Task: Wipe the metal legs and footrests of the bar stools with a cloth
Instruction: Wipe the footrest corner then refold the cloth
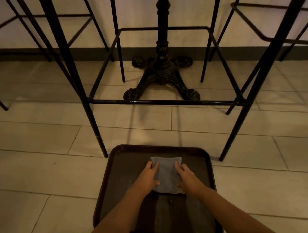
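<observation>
A folded blue-grey cloth [166, 175] lies flat on a dark brown tray [203, 167] on the floor in front of me. My left hand [147, 179] grips the cloth's left edge and my right hand [187, 179] grips its right edge. Just beyond the tray stands a black metal bar stool: its front footrest bar [166, 101] runs across the view, its front left leg [94, 123] comes down beside the tray's far left corner, and its front right leg [240, 122] lands to the tray's right.
A black ornate cast-iron table base [162, 74] stands under the stool's frame. More black stools [36, 33] stand at left and at right [263, 28], along a pale wall with a dark skirting. The floor is light plank tile.
</observation>
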A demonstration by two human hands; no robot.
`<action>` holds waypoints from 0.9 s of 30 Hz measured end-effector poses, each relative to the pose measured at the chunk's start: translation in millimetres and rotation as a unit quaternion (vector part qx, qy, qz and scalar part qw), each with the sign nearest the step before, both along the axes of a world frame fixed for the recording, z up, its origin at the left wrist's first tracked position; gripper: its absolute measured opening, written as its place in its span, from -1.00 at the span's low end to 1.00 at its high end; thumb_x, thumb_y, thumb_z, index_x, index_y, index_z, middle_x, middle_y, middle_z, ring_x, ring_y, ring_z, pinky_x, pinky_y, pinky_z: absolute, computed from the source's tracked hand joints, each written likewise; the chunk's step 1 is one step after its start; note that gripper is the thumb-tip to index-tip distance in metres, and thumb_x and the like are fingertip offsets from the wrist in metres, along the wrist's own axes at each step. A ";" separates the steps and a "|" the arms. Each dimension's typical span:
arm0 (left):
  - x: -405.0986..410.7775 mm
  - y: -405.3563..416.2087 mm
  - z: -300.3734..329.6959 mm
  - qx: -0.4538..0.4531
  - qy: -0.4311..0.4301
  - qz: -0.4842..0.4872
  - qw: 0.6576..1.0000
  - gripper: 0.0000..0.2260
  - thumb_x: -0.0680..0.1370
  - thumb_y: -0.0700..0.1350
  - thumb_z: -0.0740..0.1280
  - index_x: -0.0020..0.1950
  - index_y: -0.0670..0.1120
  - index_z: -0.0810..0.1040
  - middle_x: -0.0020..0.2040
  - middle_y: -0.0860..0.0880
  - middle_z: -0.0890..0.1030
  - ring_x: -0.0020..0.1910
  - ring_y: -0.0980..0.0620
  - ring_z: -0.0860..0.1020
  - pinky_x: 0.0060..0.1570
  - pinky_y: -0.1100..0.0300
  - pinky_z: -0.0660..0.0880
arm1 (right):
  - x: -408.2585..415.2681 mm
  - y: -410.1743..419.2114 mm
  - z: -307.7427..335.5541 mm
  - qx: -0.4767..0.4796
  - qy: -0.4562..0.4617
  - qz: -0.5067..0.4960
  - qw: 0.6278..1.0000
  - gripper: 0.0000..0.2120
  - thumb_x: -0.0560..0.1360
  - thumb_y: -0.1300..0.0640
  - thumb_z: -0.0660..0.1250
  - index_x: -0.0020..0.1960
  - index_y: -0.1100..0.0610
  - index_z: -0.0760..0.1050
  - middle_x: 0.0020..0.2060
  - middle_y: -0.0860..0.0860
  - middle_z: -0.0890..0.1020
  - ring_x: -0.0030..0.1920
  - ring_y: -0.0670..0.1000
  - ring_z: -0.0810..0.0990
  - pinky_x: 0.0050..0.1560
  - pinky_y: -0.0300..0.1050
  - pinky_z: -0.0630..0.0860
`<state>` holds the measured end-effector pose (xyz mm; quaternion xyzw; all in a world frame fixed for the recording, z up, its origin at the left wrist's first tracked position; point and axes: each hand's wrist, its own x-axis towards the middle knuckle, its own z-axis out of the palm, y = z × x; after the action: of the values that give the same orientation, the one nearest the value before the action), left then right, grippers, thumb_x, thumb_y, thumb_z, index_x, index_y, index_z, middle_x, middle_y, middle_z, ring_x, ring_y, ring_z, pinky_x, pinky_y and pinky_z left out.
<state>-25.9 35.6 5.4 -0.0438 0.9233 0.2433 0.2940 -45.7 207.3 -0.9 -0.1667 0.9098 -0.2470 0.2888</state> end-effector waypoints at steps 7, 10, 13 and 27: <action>4.8 -0.1 -18.9 -0.005 -0.024 0.006 1.000 -0.30 0.52 -0.22 0.29 0.51 -0.06 -0.08 0.51 -0.14 -0.14 0.49 -0.13 0.05 0.45 0.08 0.11 | 12.3 0.8 -23.7 -0.074 0.030 -0.039 0.996 -0.66 0.56 -0.17 0.07 0.15 0.07 0.35 0.06 0.08 0.50 -0.01 0.01 0.53 -0.20 -0.12 0.54; 4.5 -0.9 -23.8 -0.013 -0.041 0.005 0.999 -0.29 0.51 -0.23 0.31 0.51 -0.04 -0.05 0.50 -0.14 -0.16 0.47 -0.16 0.05 0.43 0.00 0.16 | 12.0 3.5 -29.1 0.016 0.059 0.024 0.998 -0.64 0.55 -0.21 0.04 0.17 0.01 0.32 0.10 0.07 0.48 0.02 0.03 0.51 0.02 0.03 0.54; 3.9 -3.0 -26.2 -0.025 -0.042 0.002 0.999 -0.28 0.49 -0.19 0.35 0.51 -0.02 -0.01 0.50 -0.14 -0.17 0.47 -0.17 0.08 0.43 0.00 0.18 | 7.7 2.9 -24.0 0.069 0.022 0.071 0.995 -0.51 0.57 -0.01 0.18 0.43 0.05 0.10 0.29 0.11 0.29 0.17 0.10 0.42 0.18 -0.03 0.43; 11.9 -9.6 -29.1 -0.192 0.010 -0.095 0.977 -0.29 0.48 0.18 0.28 0.48 0.16 -0.07 0.51 -0.11 -0.12 0.45 -0.24 -0.03 0.37 -0.19 0.13 | 1.6 4.6 -29.3 0.223 -0.002 0.072 0.972 -0.27 0.52 -0.07 0.23 0.49 -0.11 -0.17 0.42 0.18 0.02 0.36 0.20 0.20 0.30 0.11 0.31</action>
<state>-14.0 26.0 -23.7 -0.0088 0.9555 0.0329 0.2931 -44.1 212.0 -30.2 -0.1626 0.9272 -0.0171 0.3370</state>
